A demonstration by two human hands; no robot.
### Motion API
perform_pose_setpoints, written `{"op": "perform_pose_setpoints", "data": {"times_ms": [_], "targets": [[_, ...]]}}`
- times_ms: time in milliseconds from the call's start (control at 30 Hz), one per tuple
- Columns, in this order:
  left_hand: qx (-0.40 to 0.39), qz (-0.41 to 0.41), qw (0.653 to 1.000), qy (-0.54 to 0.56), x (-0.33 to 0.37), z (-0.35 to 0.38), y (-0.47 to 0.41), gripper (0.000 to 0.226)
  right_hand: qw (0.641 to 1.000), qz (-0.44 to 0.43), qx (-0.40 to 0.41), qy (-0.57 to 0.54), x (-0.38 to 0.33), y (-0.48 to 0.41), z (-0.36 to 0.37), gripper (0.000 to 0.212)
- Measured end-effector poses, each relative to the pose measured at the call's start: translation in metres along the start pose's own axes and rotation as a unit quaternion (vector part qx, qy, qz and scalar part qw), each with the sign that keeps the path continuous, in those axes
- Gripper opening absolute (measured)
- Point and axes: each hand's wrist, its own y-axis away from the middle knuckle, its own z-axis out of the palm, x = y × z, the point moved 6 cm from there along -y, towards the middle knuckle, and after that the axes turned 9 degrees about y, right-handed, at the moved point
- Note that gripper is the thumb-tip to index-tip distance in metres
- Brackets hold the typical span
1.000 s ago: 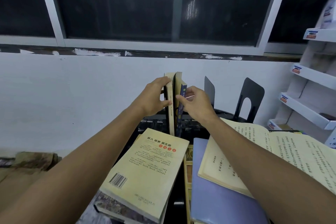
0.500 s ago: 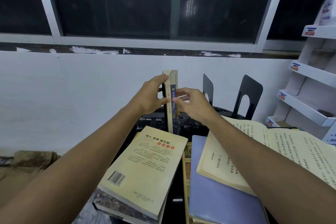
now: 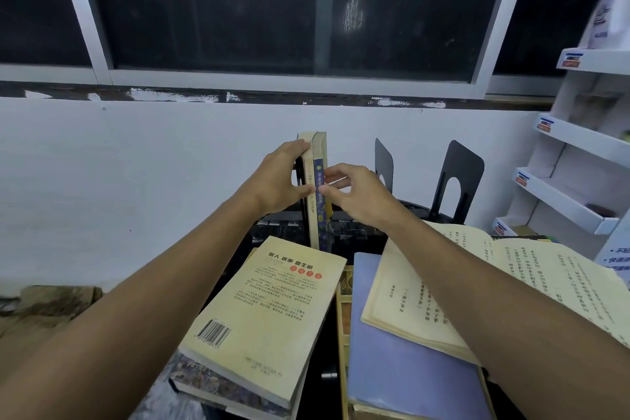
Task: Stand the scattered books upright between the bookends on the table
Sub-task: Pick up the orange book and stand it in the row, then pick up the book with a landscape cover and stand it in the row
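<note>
Bookends at 2 o'clock: thin black sheet metal, matt. Yellow book at 6: paper cover, slight sheen, yellowed. Open book at 4: plain matt paper pages. Blue book under it: smooth matt cover. Wall: matt white paint, chipped along the sill.

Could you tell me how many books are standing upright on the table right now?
2: a cream-spined book against the left hand, and a blue-spined book pressed against its right side, touched by the right hand. The hands may hide others.
</note>
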Motion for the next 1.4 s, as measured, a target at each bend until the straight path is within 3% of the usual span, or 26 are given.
{"op": "perform_pose_setpoints", "data": {"times_ms": [167,300,433,700,833,1133,1233,1400], "targets": [[0.061,0.012,0.998,-0.020,0.020,-0.006,0.003,0.075,0.997,-0.008,-0.018,0.081,0.001,0.015,-0.029,0.045],[0.106,0.081,0.991,0.012,0.058,-0.002,0.014,0.057,0.986,-0.019,-0.046,0.158,0.008,0.039,-0.058,0.047],[0.036,0.098,0.994,0.043,0.086,0.027,0.023,0.047,0.969,-0.001,-0.066,0.240,0.025,0.071,-0.089,0.047],[-0.201,0.050,0.978,0.015,0.111,0.114,0.045,0.067,0.934,0.062,-0.110,0.334,0.061,0.167,-0.141,0.047],[-0.266,0.035,0.963,-0.012,0.107,0.141,0.055,0.081,0.929,0.085,-0.119,0.339,0.082,0.208,-0.153,0.045],[-0.257,-0.023,0.966,-0.013,0.080,0.140,0.062,0.088,0.933,0.135,-0.131,0.306,0.114,0.261,-0.177,0.063],[-0.272,-0.046,0.961,0.005,0.078,0.139,0.064,0.063,0.937,0.141,-0.122,0.295,0.120,0.269,-0.181,0.067],[-0.254,-0.085,0.963,0.013,0.074,0.133,0.060,0.052,0.937,0.140,-0.117,0.298,0.122,0.272,-0.179,0.064]]}}
